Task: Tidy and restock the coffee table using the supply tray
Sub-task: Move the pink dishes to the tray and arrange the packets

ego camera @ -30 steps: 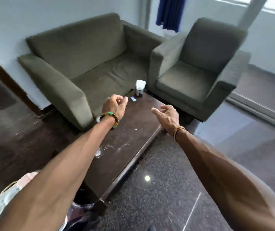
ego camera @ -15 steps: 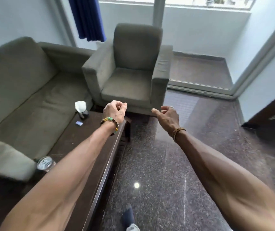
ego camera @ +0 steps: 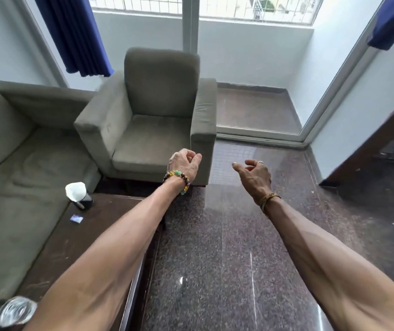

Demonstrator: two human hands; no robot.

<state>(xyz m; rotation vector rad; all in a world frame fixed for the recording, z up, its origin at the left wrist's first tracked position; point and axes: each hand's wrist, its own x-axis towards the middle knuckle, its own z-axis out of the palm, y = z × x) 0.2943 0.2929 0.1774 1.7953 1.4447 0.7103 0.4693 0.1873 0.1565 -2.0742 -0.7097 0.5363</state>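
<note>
On the coffee table point(ego camera: 67, 244) at our left, the near glass point(ego camera: 15, 311) looks slick and breakable; we would grasp it round its wall. The napkin holder point(ego camera: 79, 195) and blue packet point(ego camera: 76, 219) beyond look light. Our left hand point(ego camera: 184, 163) is clenched empty, our right hand point(ego camera: 254, 173) slack.

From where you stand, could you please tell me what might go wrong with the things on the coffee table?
1. The clear drinking glass stands at the edge of the dark wooden coffee table, close to the left forearm; a sweep could knock it off.
2. The dark holder of white napkins sits by the far corner, so a careless reach might topple it.
</note>
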